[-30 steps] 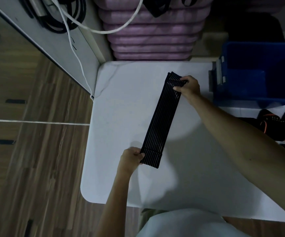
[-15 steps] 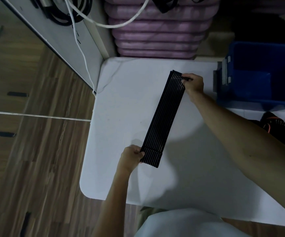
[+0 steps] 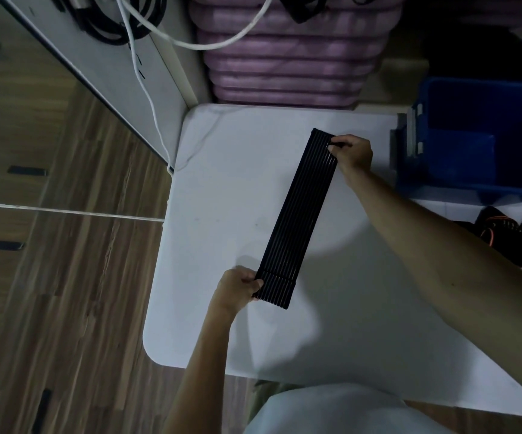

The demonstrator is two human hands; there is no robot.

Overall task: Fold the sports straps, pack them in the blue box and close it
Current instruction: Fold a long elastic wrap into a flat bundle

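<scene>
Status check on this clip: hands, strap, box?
Left hand grips near end of black strap, right hand pinches far end. Strap stretched flat, unfolded, on white table. Blue box open, path unobstructed.

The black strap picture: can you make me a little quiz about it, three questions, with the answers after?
1. True or false: the black strap is already folded and inside the blue box.
2. Which hand pinches the strap's far end, nearer the box?
A. left hand
B. right hand
C. neither
3. What does the stretched strap lie over?

Key
1. False. It is stretched flat between both hands, outside the box.
2. B. The left hand grips the near end.
3. The white table.
</scene>
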